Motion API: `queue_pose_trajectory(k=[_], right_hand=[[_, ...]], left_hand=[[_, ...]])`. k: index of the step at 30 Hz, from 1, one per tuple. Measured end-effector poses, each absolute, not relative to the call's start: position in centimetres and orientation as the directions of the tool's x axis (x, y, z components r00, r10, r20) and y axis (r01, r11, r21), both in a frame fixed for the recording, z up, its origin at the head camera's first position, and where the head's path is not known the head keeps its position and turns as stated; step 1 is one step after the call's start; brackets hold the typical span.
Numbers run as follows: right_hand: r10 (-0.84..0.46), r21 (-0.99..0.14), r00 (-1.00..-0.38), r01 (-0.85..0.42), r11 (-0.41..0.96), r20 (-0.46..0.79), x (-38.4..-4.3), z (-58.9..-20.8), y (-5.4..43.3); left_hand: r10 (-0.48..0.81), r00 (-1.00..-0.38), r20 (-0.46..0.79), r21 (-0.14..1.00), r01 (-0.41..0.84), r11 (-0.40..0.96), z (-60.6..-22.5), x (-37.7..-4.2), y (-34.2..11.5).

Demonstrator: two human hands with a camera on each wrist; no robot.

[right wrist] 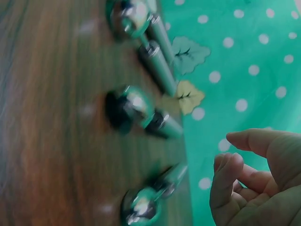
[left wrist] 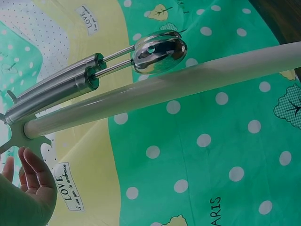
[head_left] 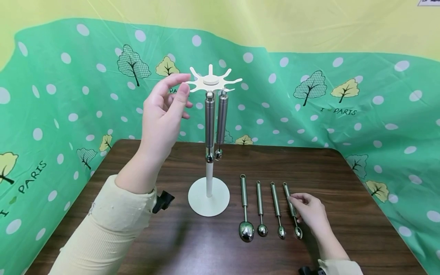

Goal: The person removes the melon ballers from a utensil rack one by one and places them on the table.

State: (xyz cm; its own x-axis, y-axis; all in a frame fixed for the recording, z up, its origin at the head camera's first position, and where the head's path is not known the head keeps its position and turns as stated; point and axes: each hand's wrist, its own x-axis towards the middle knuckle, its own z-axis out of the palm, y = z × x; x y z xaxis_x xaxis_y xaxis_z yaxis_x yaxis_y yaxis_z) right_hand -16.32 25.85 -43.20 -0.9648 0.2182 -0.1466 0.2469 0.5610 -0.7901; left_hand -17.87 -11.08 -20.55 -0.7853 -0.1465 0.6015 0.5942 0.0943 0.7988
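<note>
A white rotary utensil rack (head_left: 209, 196) stands on the table, with several prongs round its top. My left hand (head_left: 163, 114) is raised at the left of that top, thumb and forefinger pinching a prong. Two metal utensils hang from the rack: a front one (head_left: 209, 120) and a rear one (head_left: 222, 120), small rounded bowls downward. My right hand (head_left: 311, 214) is at the rightmost metal spoon (head_left: 298, 232), fingertips beside its handle. In the right wrist view, a gap shows between the thumb and forefinger of this hand (right wrist: 258, 183), with nothing between them.
Left of that spoon lie a large spoon (head_left: 246, 231), a round-bowled scoop (head_left: 262, 230) and a narrow spoon (head_left: 282, 232), handles pointing away. They rest on a dark wooden table (head_left: 158, 236). A patterned green and yellow cloth (head_left: 268, 88) hangs behind and at the sides.
</note>
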Motion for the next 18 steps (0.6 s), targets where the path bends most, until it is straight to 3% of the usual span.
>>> queue_pose_trajectory(k=[18], right_hand=[[0.134, -0.873, -0.988, 0.13, 0.471, -0.074, -15.8, -39.2, 22.5]], left_hand=[[-0.167, -0.775, 0.61, 0.792, 0.6, 0.108, -20.4, -17.6, -11.0]])
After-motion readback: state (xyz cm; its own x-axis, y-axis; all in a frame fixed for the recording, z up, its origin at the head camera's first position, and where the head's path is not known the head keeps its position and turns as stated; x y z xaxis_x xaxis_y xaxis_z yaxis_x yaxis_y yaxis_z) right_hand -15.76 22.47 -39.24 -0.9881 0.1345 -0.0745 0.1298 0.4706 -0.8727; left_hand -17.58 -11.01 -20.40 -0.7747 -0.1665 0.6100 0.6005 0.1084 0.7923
